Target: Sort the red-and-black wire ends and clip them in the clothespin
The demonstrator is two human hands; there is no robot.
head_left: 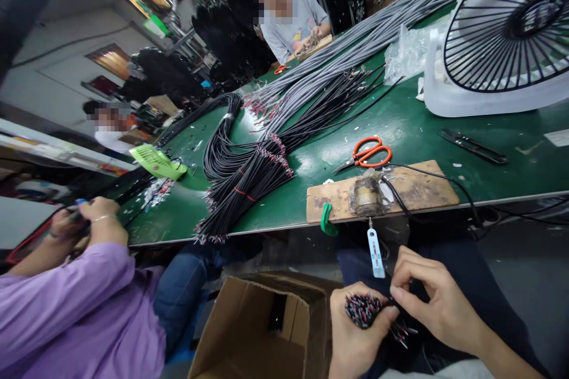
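My left hand (355,328) is wrapped round a bundle of black cables (362,310), whose stripped ends show red, white and black wires. A few wire ends stick out to the right of its thumb. Beside the bundle, my right hand (433,299) has thumb and forefinger pinched together; what lies between them is too small to make out. Just above the hands, a light-blue flat piece (376,253) hangs from the shaft of a small motor (368,194). That motor is fixed to a wooden board (427,183) at the table's edge.
On the green table (409,136) lie orange-handled scissors (371,153), black snips (473,145), black cable bundles (249,180) and long grey cables (355,41). A white fan (511,35) stands right. An open cardboard box (249,320) is below; a purple-sleeved person (89,302) works left.
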